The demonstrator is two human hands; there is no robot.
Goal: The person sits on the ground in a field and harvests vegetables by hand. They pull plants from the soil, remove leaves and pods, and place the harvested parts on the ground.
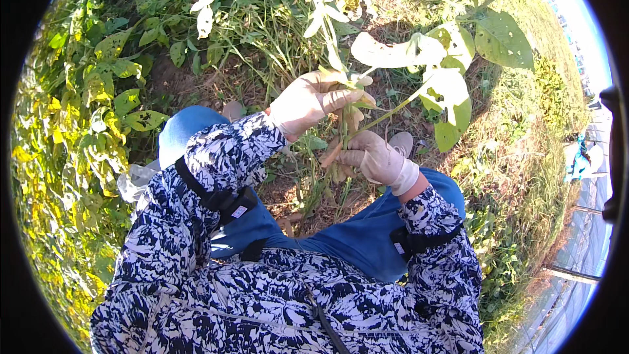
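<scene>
My left hand (307,103), in a thin white glove, grips the upper part of a leafy plant stem (344,130) with thumb and fingers. Lower on the same plant, my right hand (376,160), also gloved, pinches around the stem beside a dry brownish leaf (331,154). Pale green pods (322,14) stand above my left hand. Large green leaves with holes (451,103) spread to the right on a side stalk (400,108). Fingers and leaves hide part of the stem. Below my hands the plant's lower stalks (319,199) run down toward the soil.
My knees in blue trousers (378,236) are bent on both sides of the plant. Yellowing leafy plants (73,157) grow densely at left. A clear plastic bag (135,182) lies by my left knee. Dry grass (530,142) covers the right, before plastic sheeting (582,236).
</scene>
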